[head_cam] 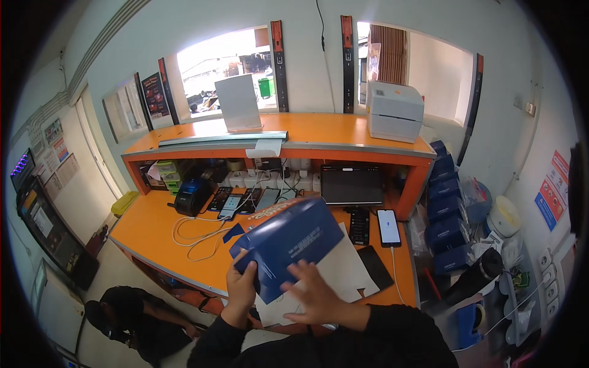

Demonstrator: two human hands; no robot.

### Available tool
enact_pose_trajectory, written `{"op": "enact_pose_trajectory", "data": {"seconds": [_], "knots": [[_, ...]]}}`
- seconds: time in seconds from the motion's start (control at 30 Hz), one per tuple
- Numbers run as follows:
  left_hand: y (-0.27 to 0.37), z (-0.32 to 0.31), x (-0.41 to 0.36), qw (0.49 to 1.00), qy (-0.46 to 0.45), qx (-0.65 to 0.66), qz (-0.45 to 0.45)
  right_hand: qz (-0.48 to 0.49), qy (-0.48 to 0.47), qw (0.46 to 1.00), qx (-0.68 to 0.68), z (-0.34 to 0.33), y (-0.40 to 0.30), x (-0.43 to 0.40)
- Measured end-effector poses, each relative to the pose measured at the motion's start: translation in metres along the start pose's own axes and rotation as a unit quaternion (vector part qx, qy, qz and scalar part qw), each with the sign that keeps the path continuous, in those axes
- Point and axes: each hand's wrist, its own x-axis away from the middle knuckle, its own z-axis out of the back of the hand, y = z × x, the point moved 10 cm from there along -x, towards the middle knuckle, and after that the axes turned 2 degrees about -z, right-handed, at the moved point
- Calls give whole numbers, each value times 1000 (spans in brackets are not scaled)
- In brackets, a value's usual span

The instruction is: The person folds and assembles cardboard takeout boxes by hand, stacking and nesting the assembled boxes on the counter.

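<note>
A dark blue cardboard box (299, 241) with an orange printed side is tilted above the orange desk. My left hand (241, 283) grips its near left end, thumb on the blue face. A flap (233, 233) stands out at that end. My right hand (320, 296) has its fingers spread in front of the box's lower edge; whether the fingertips touch it I cannot tell. Beneath the box, white paper sheets (343, 271) cover part of the desktop. A lit smartphone (389, 230) on a cable lies to the right, beside a dark handheld device (359, 225).
A monitor (352, 185), a black label printer (192, 197), several phones (228, 207) and loose cables (198, 232) occupy the desk's back. A white printer (395, 112) stands on the shelf. Blue boxes (445, 209) line the right side, near a black tumbler (478, 276). A person (138, 322) is at lower left.
</note>
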Motion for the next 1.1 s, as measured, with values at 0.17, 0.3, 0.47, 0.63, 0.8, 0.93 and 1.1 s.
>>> {"op": "enact_pose_trajectory", "data": {"seconds": [0.17,0.3,0.47,0.63,0.8,0.93,1.1], "knots": [[-11,-6,10,941,78,292,153,278,37,902,329,-48,-27,6],[-5,-8,7,932,77,324,142,337,16,919,203,-6,-45,-20],[-3,17,5,974,157,162,22,158,52,986,-13,22,-43,-47],[14,22,1,971,173,166,-18,161,53,979,117,6,-69,-52],[54,-10,20,973,130,172,-79,187,79,964,170,0,-63,-50],[51,-5,16,972,90,208,-61,204,-3,975,88,-2,-72,-49],[30,-26,22,965,49,252,55,193,4,978,79,4,-59,-42]]}}
